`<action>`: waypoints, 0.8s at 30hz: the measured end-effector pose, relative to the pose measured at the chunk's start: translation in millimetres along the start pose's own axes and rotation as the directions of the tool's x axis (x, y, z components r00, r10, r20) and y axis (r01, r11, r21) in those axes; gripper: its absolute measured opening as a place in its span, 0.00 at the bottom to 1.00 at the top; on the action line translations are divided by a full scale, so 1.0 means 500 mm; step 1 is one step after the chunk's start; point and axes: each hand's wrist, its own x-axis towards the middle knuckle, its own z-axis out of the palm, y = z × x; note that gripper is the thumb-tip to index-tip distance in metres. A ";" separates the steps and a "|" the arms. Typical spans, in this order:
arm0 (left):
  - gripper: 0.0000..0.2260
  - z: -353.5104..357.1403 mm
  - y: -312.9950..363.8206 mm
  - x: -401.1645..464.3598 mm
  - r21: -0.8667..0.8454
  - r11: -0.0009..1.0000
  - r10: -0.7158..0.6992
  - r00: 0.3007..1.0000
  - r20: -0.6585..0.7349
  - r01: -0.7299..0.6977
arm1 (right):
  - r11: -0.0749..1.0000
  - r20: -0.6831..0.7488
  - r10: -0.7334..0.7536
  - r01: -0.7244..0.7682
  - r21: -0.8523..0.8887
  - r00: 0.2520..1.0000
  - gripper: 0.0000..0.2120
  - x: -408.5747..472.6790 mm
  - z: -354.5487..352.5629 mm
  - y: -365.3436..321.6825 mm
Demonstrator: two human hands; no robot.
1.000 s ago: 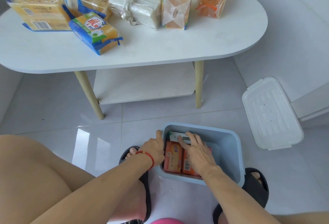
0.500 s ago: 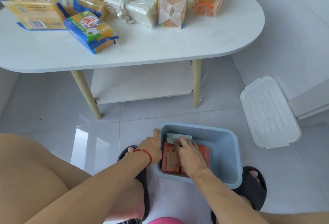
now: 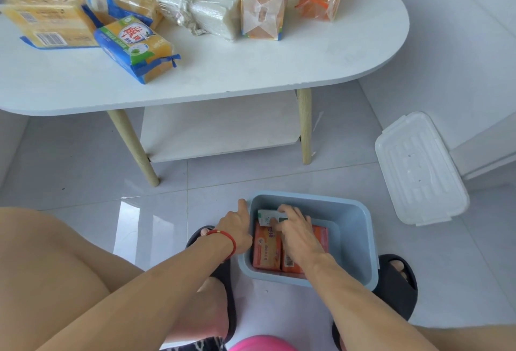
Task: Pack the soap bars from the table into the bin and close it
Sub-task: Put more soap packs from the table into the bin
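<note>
Soap box (image 3: pixel 266 218) half under fingers (image 3: pixel 290 215)

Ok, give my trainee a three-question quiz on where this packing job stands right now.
1. True or false: the white lid is on the blue bin.
2. What does the right hand grip inside the bin? A) white-and-green soap box B) the lid C) nothing
3. Where is the left hand?

Key:
1. False; it is off the bin, by the wall to the right.
2. A.
3. On the bin's left rim, thumb outside, above the orange soap boxes.
</note>
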 end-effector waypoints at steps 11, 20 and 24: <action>0.29 0.003 -0.010 0.004 0.022 1.000 0.003 1.000 0.004 -0.003 | 0.990 -0.025 -0.031 0.028 -0.137 0.999 0.27 0.017 0.033 0.037; 0.29 0.000 -0.011 0.011 -0.006 1.000 -0.002 1.000 0.013 0.002 | 0.959 -0.133 0.273 -0.258 0.120 0.953 0.23 -0.017 0.033 0.040; 0.29 -0.004 -0.011 0.009 -0.031 0.999 0.011 1.000 0.029 -0.010 | 0.955 -0.073 0.296 -0.297 0.010 0.952 0.26 -0.014 0.039 0.014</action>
